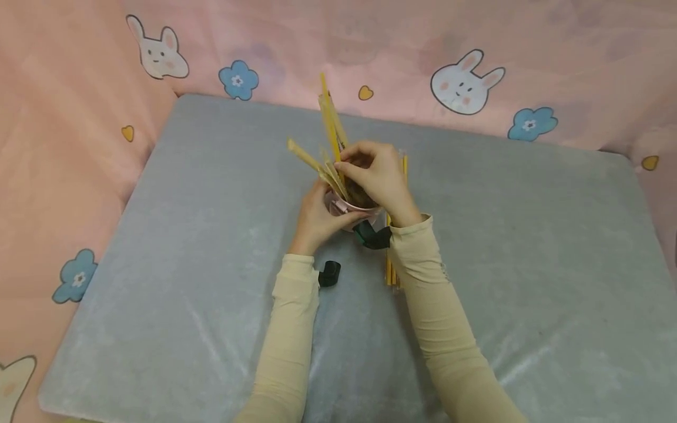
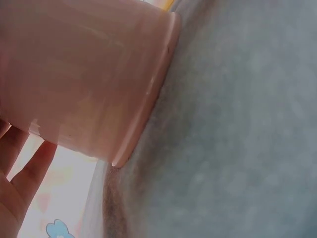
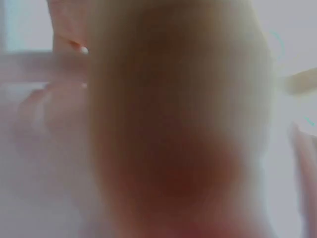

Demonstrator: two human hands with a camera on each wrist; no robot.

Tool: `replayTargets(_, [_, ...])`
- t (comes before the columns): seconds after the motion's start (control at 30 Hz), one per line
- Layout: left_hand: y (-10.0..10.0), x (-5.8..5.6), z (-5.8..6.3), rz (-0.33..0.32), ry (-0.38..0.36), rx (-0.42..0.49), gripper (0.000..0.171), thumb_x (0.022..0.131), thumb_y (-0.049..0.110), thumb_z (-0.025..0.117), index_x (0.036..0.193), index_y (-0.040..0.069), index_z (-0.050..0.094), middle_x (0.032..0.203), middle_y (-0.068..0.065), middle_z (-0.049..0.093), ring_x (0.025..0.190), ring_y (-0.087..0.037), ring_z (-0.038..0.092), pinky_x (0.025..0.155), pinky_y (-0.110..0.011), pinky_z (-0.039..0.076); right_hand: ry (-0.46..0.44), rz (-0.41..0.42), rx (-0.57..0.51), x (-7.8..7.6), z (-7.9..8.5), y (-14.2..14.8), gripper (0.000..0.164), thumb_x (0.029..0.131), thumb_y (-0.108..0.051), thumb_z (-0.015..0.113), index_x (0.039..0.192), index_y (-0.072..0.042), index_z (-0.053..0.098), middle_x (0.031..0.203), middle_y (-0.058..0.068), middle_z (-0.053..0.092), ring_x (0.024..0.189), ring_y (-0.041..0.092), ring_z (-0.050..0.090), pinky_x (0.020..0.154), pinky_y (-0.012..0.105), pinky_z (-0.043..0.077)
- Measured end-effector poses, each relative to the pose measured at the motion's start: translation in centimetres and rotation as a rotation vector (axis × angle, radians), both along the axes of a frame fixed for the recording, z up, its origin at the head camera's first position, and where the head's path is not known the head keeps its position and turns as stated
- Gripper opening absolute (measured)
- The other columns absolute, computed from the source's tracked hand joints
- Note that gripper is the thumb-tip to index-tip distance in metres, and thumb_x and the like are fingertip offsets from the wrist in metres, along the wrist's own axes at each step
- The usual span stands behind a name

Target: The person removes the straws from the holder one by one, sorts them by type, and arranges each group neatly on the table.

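Observation:
A pink cup [image 1: 338, 207] stands on the grey table near its far middle, its base resting on the cloth in the left wrist view. My left hand [image 1: 312, 223] grips the cup's side, thumb along the near rim. Several long yellow sticks and pale wrapped packets [image 1: 304, 155] poke out of the cup, leaning left and back. Over the opening, my right hand [image 1: 378, 173] pinches a thin yellow stick [image 1: 329, 120] between thumb and fingers. A dark, blurred shape [image 3: 178, 99] fills the middle of the right wrist view.
Several yellow sticks in clear wrap [image 1: 391, 273] lie on the grey table [image 1: 529, 247], partly under the right forearm. Black straps [image 1: 330, 274] hang by both wrists. A pink curtain [image 1: 338, 35] with rabbits and flowers borders the table's far and left sides.

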State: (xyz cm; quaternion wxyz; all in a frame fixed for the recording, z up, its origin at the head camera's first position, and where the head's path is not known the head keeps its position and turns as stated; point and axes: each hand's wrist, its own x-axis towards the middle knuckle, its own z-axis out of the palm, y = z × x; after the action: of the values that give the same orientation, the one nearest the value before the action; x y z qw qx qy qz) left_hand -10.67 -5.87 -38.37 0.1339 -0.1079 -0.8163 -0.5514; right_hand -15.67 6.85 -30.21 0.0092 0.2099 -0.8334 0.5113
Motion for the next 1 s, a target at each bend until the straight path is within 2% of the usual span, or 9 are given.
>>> replayTargets(0.17, [-0.1, -0.1, -0.1, 0.001, -0.012, 0.012, 0.082, 0.066, 0.019, 0.087, 0.136, 0.007, 0.045, 0.123, -0.011, 0.057, 0.114, -0.021, 0.053, 0.099, -0.031, 0.04, 0.012, -0.017, -0.171, 0.3, 0.3, 1.3, 0.011, 0.083, -0.005, 0.071, 0.088, 0.005, 0.069, 0.082, 0.013, 0.067, 0.07, 0.014, 0.062, 0.068, 0.026, 0.052])
replayTargets(0.33, [-0.1, -0.2, -0.1, 0.006, -0.014, 0.011, 0.079, 0.065, 0.02, 0.088, 0.132, 0.006, 0.049, 0.121, -0.01, 0.058, 0.112, -0.021, 0.053, 0.099, -0.031, 0.04, 0.024, -0.042, -0.354, 0.8, 0.2, 2.8, 0.003, 0.082, 0.002, 0.07, 0.083, 0.003, 0.067, 0.08, 0.007, 0.066, 0.075, 0.017, 0.063, 0.074, 0.029, 0.053])
replayTargets(0.47, [-0.1, -0.1, -0.1, 0.008, -0.021, 0.01, 0.085, 0.063, 0.019, 0.089, 0.135, 0.006, 0.046, 0.122, -0.01, 0.058, 0.113, -0.02, 0.053, 0.099, -0.03, 0.039, 0.008, -0.064, -0.502, 1.2, 0.2, 4.0, 0.005, 0.08, 0.007, 0.068, 0.082, 0.003, 0.067, 0.078, 0.005, 0.067, 0.071, 0.021, 0.064, 0.071, 0.029, 0.054])
replayTargets(0.57, [0.0, -0.3, 0.0, 0.016, -0.028, 0.008, 0.084, 0.062, 0.019, 0.09, 0.133, 0.006, 0.048, 0.12, -0.01, 0.06, 0.113, -0.019, 0.053, 0.1, -0.029, 0.039, 0.014, -0.092, -0.598, 1.5, 0.2, 4.9, 0.005, 0.08, 0.009, 0.068, 0.082, 0.005, 0.066, 0.077, 0.008, 0.067, 0.069, 0.023, 0.064, 0.068, 0.029, 0.055])
replayTargets(0.77, [0.2, -0.4, 0.1, 0.018, -0.04, 0.022, 0.085, 0.062, 0.018, 0.09, 0.134, 0.006, 0.046, 0.12, -0.01, 0.059, 0.11, -0.02, 0.054, 0.099, -0.028, 0.039, 0.037, -0.204, -0.72, 1.8, 0.2, 6.5, 0.003, 0.081, 0.007, 0.068, 0.083, 0.005, 0.066, 0.079, 0.015, 0.068, 0.07, 0.024, 0.066, 0.065, 0.03, 0.056])
replayTargets(0.87, [0.2, -0.3, 0.1, 0.02, -0.036, 0.034, 0.091, 0.061, 0.016, 0.09, 0.139, 0.006, 0.043, 0.124, -0.01, 0.057, 0.112, -0.02, 0.053, 0.1, -0.028, 0.039, 0.058, -0.223, -0.715, 1.7, 0.2, 7.1, 0.006, 0.083, 0.004, 0.067, 0.085, 0.009, 0.065, 0.081, 0.015, 0.068, 0.072, 0.024, 0.066, 0.066, 0.031, 0.056])
replayTargets(1.0, [0.2, -0.2, -0.1, 0.021, -0.02, 0.039, 0.091, 0.06, 0.014, 0.09, 0.138, 0.004, 0.043, 0.124, -0.012, 0.057, 0.111, -0.021, 0.054, 0.099, -0.027, 0.039, 0.017, -0.244, -0.775, 1.7, 0.2, 7.8, 0.012, 0.082, 0.004, 0.068, 0.087, 0.013, 0.062, 0.082, 0.016, 0.069, 0.074, 0.025, 0.066, 0.067, 0.03, 0.056])
